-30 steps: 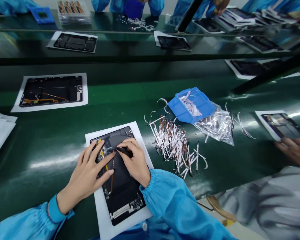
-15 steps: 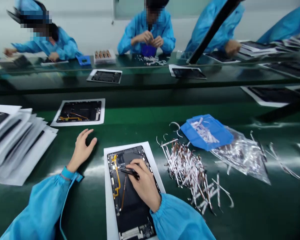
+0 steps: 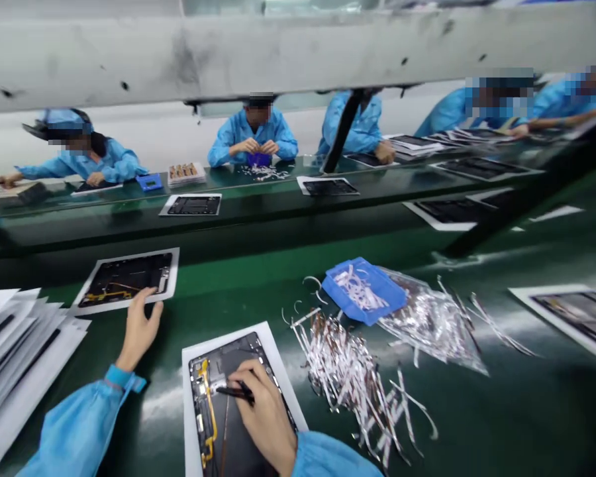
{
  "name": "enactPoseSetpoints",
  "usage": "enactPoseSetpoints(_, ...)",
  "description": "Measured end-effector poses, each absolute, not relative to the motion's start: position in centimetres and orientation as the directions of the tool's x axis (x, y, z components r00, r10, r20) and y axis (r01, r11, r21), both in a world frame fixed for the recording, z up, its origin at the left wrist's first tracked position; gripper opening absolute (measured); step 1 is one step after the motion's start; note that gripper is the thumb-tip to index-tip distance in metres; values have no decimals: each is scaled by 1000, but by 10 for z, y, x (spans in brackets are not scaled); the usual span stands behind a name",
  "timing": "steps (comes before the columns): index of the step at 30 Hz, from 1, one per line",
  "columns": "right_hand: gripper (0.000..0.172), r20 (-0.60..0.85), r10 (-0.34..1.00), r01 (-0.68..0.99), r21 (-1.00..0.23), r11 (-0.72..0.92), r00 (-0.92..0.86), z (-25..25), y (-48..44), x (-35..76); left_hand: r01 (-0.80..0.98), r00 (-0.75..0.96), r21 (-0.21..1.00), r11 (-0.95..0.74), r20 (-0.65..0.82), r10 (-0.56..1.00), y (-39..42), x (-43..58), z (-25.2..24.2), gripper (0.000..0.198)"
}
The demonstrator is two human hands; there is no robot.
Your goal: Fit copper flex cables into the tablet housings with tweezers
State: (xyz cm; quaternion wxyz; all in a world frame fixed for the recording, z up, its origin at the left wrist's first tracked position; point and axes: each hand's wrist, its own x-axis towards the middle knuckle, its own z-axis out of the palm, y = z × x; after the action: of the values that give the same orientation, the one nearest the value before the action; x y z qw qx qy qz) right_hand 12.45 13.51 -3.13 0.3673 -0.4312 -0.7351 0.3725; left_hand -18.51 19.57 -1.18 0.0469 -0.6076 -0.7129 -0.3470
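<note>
An opened tablet (image 3: 228, 358) with a yellow-orange flex cable (image 3: 208, 404) lies on a white sheet in front of me. Over it, my right hand (image 3: 268, 414) grips black tweezers (image 3: 236, 392), their tips at the tablet's inner parts. My left hand (image 3: 140, 331) is raised with thumb and fingers apart, holding nothing. Its fingertips overlap the near edge of a second opened tablet (image 3: 134, 275) on white paper; whether they touch it I cannot tell. Right of the near tablet spreads a heap of thin silvery-white and brown strips (image 3: 345, 371).
A blue tray (image 3: 365, 291) of strips sits by a clear plastic bag (image 3: 427, 318). Sheets and tablets are stacked (image 3: 24, 358) at left; another tablet (image 3: 576, 315) lies right. A dark slanted bar (image 3: 526, 185) crosses the bench. Co-workers in blue sit beyond a raised shelf.
My view has tilted up, bringing a pale overhead beam into sight. My left hand has moved forward to the second tablet's edge. The right hand still holds the tweezers over the near tablet.
</note>
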Motion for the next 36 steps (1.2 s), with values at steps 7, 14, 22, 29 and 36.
enactPoseSetpoints(7, 36, 131, 890, 482, -801, 355, -437, -22, 147, 146, 847, -92, 529, -53, 244, 966, 81, -68, -40, 41)
enactPoseSetpoints(14, 31, 92, 824, 525, -730, 438, -559, -25, 148, 142, 832, -192, 547, 94, 124, 974, -12, -38, -42, 47)
enactPoseSetpoints(22, 22, 127, 828, 501, -742, 445, -547, -27, 146, 139, 846, -147, 533, 19, 199, 969, -53, -1, -29, 42)
enactPoseSetpoints(29, 10, 159, 823, 446, -777, 445, -545, -18, 154, 135, 790, -115, 612, -48, 224, 968, -67, 46, -26, 29)
enactPoseSetpoints(36, 11, 292, 767, 159, -878, 452, -572, 13, 71, 191, 78, -195, 978, 194, -176, 965, -71, 73, -10, 39)
